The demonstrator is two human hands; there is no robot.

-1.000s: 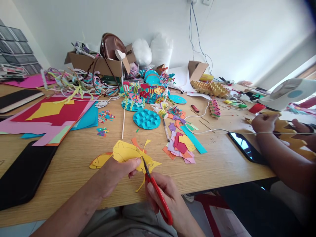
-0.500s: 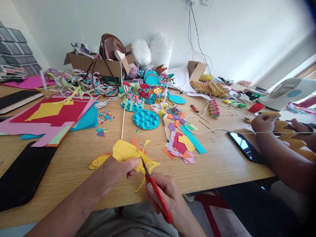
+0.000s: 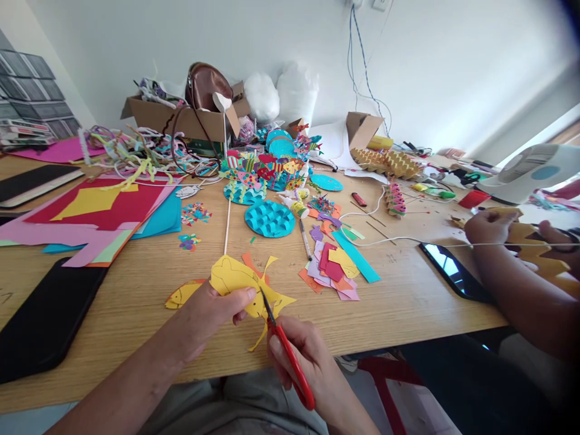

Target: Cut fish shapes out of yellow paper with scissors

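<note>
My left hand point(image 3: 226, 305) pinches a sheet of yellow paper point(image 3: 233, 275) between thumb and fingers. Dark outlines of a fish are drawn on the paper. In my right hand point(image 3: 301, 344) is a pair of red-handled scissors point(image 3: 293, 361), its blades at the paper's edge beside my left thumb. Narrow yellow offcuts hang or lie around the blades. A yellow paper fish point(image 3: 183, 294) lies on the table to the left, partly covered by my left hand. Behind the held sheet an orange paper scrap point(image 3: 248, 261) shows.
Coloured scraps point(image 3: 330, 266), a pen point(image 3: 305, 240) and a blue scalloped disc point(image 3: 269, 219) lie ahead. Paper sheets point(image 3: 113, 211) and a black phone-like slab point(image 3: 54, 320) are at left. At right, a co-worker's hand point(image 3: 492, 229) holds yellow zigzag card near a phone point(image 3: 453, 272).
The view has shifted slightly. My hands, the yellow paper and the scissors stay in nearly the same place; the paper has turned a little, showing more of the drawn fish near the blades.
</note>
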